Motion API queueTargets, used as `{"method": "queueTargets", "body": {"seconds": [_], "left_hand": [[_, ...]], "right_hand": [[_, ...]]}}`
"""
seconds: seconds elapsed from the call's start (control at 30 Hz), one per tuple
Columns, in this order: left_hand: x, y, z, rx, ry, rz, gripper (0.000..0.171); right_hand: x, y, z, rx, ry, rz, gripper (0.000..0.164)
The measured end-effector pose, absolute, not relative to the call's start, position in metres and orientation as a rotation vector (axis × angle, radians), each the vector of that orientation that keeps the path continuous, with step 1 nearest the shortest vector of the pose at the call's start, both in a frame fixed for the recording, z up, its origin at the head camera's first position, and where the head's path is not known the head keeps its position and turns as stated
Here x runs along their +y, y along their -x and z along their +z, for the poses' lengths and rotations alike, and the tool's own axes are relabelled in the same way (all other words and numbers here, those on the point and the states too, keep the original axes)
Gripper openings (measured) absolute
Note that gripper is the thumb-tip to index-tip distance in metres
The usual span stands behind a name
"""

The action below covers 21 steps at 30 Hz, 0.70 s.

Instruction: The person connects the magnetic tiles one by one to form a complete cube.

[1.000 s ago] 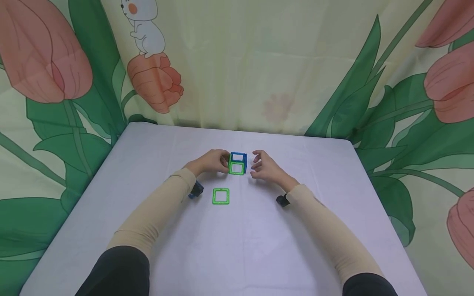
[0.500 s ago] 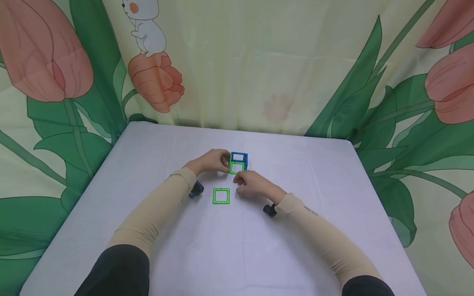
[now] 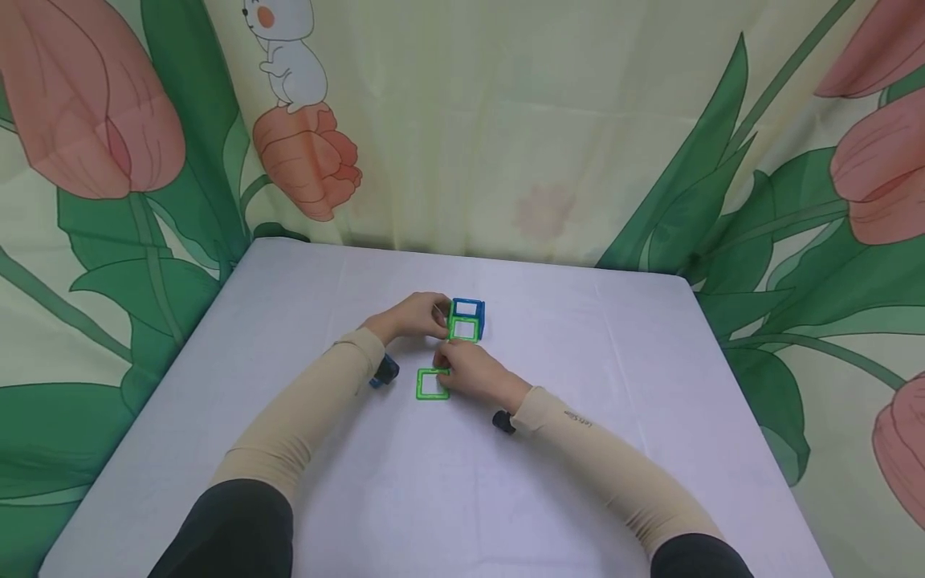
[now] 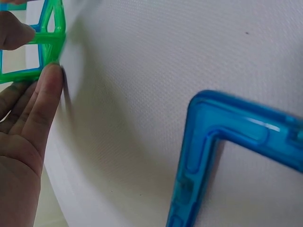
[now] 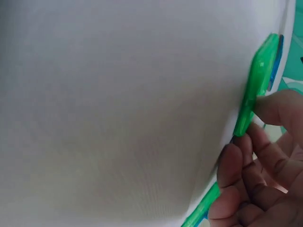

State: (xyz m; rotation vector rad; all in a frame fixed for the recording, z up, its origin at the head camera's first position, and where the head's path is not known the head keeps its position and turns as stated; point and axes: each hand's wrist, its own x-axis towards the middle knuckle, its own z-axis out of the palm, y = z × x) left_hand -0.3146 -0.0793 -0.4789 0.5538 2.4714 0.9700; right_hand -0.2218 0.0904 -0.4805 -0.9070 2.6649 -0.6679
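Note:
A box of green and blue square magnetic tiles (image 3: 464, 319) stands toward the back of the table. My left hand (image 3: 415, 315) grips its left side, with thumb and fingers on the green frames in the left wrist view. In front of the box, a single green magnetic tile (image 3: 432, 396) lies flat. My right hand (image 3: 473, 371) is at its right edge. In the right wrist view, the thumb and fingertips pinch the edge of this green tile (image 5: 258, 75). The right hand's knuckles overlap the foot of the box in the head view.
A blue square tile (image 4: 194, 156) lies on the white cloth beneath my left wrist, mostly hidden in the head view by the wrist camera (image 3: 386, 369). The white table (image 3: 578, 337) ends at a tulip-printed curtain (image 3: 462, 160).
My right hand has come from the right side of the box, forward and left, to the loose green tile and taken its edge. The left hand keeps its place on the box.

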Motion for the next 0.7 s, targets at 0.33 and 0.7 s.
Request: {"method": "queueTargets", "body": {"seconds": [0.33, 0.7], "left_hand": [[-0.079, 0.314, -0.478, 2.474, -0.551, 0.957, 0.065], [-0.079, 0.317, -0.481, 2.484, -0.573, 0.954, 0.065]], "right_hand": [[0.093, 0.222, -0.484, 2.755, 0.963, -0.599, 0.01], [0.117, 0.24, -0.472, 2.83, 0.732, -0.61, 0.015]]}}
